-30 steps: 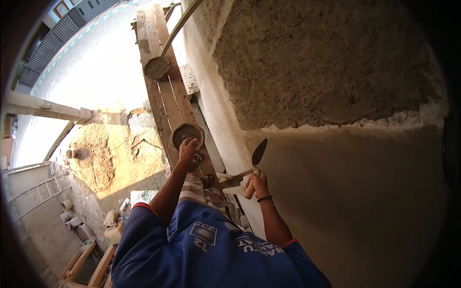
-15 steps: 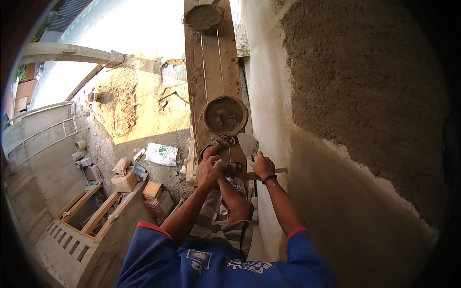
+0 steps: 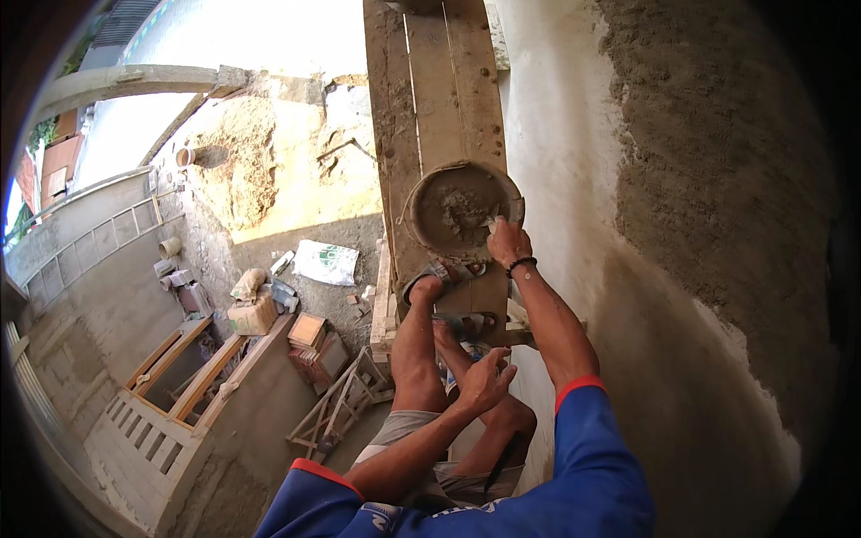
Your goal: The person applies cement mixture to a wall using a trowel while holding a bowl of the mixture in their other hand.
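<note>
My right hand (image 3: 508, 241) is closed on the trowel's handle, over the near right rim of a round bucket (image 3: 414, 215). Of the trowel (image 3: 492, 224) only a small part shows; its blade is down in the wet grey mortar (image 3: 456, 202). The mortar is rough and lumpy in the middle. My left hand (image 3: 484, 384) hangs above my bent knee, its fingers loosely apart and nothing in it. Just below the bucket, my sandalled feet (image 3: 448, 273) stand on the planks.
The narrow plank scaffold (image 3: 439, 99) runs away from me, with a second bucket (image 3: 417, 4) at its far end. A partly plastered wall (image 3: 565, 179) rises close on the right. Down on the left lie a white sack (image 3: 326, 262), stacked tiles (image 3: 316, 350) and a ladder (image 3: 99, 242).
My right hand has moved forward and lowered the trowel into the mortar. My left hand has come back from near my feet toward my knee. The view has shifted, and I crouch lower.
</note>
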Motion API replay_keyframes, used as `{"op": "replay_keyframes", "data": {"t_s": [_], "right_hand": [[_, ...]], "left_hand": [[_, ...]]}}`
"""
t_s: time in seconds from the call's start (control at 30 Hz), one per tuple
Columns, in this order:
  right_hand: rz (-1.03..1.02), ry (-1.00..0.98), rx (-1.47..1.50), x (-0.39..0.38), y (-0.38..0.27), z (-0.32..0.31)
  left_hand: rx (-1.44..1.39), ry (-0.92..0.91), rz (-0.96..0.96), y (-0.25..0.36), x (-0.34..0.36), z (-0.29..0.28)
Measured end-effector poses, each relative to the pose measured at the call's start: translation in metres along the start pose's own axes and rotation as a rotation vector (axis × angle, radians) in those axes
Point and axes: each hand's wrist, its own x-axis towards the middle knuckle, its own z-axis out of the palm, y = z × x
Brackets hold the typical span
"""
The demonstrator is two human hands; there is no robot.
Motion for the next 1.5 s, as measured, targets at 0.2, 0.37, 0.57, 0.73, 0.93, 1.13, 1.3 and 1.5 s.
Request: {"op": "replay_keyframes", "data": {"t_s": [0.2, 0.37, 0.57, 0.73, 0.93, 1.13, 1.3, 1.5], "right_hand": [[-0.018, 0.044, 0.096, -0.008, -0.003, 0.013], [-0.147, 0.214, 0.127, -0.036, 0.029, 0.032], [-0.205, 0.270, 0.090, -0.036, 0.043, 0.045], [-0.178, 0.295, 0.212, -0.097, 0.027, -0.041], [-0.134, 0.243, 0.350, -0.267, 0.012, -0.203], [-0.042, 0.435, 0.136, -0.519, -0.011, -0.456], [-0.030, 0.592, -0.073, -0.703, -0.047, -0.582], [-0.207, 0.686, -0.187, -0.833, -0.118, -0.665]], "left_hand": [[0.004, -0.033, -0.005, -0.003, 0.002, 0.004], [-0.031, -0.033, -0.028, -0.003, 0.003, 0.000], [0.024, -0.031, 0.030, 0.000, 0.008, -0.004], [0.027, -0.005, 0.081, 0.007, 0.015, -0.008], [-0.064, 0.063, 0.280, 0.051, -0.029, -0.019], [0.361, 0.038, 0.485, 0.101, -0.066, -0.058], [0.540, 0.068, 0.531, 0.158, -0.072, -0.096], [0.281, 0.075, 0.465, 0.167, -0.041, -0.131]]}}
